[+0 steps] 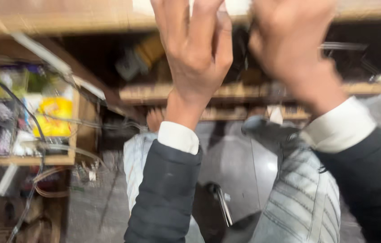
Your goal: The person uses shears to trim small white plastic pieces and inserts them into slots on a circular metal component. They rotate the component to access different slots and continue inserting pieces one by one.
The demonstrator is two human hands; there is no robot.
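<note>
At the far left of the frame, a shallow wooden box (71, 130) holds blurred packets, one bright yellow (54, 116), with loose cables (42, 148) trailing over and below it. Left of centre, the person's left hand (197, 49) rises toward the top edge, back of the hand to the camera, fingers (208, 22) together and bent forward over a white object (237, 6) on the wooden ledge (64, 18); whether it grips that object cannot be told. Its dark sleeve (165, 193) and white cuff (179, 136) show below. Low at centre, a dark flat object with a pale edge (223, 204) lies on the grey floor (235, 157). At upper right, the right hand (291, 40) is heavily blurred beside the same white object; its grasp cannot be told. Pale jeans (305, 198) fill the lower right.
</note>
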